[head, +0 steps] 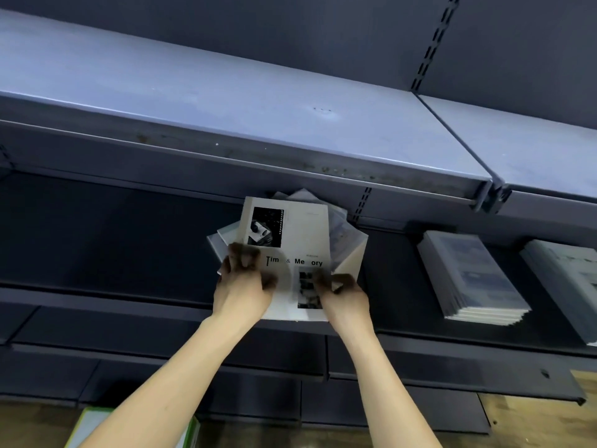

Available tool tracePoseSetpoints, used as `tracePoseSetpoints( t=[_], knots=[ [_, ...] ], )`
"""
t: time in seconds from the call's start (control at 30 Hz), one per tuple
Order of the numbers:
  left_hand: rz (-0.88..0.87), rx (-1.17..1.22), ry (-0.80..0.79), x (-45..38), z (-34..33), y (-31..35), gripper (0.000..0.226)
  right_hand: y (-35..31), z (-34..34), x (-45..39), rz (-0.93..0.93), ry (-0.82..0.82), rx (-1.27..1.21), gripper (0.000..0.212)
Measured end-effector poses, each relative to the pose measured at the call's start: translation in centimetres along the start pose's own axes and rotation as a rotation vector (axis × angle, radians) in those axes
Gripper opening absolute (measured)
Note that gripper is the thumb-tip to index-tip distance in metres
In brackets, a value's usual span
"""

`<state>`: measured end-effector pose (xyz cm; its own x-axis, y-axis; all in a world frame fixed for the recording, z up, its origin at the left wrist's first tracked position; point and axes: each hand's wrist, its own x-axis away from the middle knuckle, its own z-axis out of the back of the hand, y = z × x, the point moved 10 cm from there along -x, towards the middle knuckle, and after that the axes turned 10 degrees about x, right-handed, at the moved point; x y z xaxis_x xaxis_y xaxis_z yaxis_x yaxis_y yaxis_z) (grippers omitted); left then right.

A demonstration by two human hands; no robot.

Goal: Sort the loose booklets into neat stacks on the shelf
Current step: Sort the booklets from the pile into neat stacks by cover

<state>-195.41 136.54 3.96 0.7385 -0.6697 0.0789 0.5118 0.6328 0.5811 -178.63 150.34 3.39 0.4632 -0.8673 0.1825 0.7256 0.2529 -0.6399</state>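
Here, at the left, the dark lower shelf [97, 240] is bare up to the middle, so there is open room on that side. The left hand [243, 286] lies on the left part of the loose booklets [292, 234], fingers curled and gripping the left edge of the top booklet, just under its black photo. This top booklet shows the words "Time & Memory"; under it the others are fanned out, corners pointing in different directions, the far ones reaching under the front edge of the upper shelf [226, 101]. The right hand [342, 295] pinches the pile at its lower right corner, fingers bent over the paper. The near edge of the pile lies at the shelf lip. Further right, well apart, lies a neat stack [475, 276], and beside it a second stack [568, 279], cut by the picture edge.
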Motion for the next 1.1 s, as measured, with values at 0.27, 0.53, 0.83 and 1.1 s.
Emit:
tracePoseSetpoints(
  t=[0.27,0.53,0.83,1.1],
  knots=[
    [-0.086,-0.087,0.033,-0.2,0.2,0.1,0.053,-0.8,-0.9,3.0,-0.041,-0.074,-0.246,0.015],
    [-0.211,-0.056,0.062,0.8,1.2,2.2,0.059,-1.1,1.8,4.1,0.030,0.064,-0.323,0.024],
    [-0.231,0.024,-0.013,1.6,1.7,3.5,0.055,3.5,3.9,5.9,-0.116,0.267,-0.490,0.011],
    [-0.357,0.106,-0.161,2.8,-1.5,7.1,0.049,7.1,6.7,9.1,-0.207,0.373,-0.529,0.016]
  ],
)
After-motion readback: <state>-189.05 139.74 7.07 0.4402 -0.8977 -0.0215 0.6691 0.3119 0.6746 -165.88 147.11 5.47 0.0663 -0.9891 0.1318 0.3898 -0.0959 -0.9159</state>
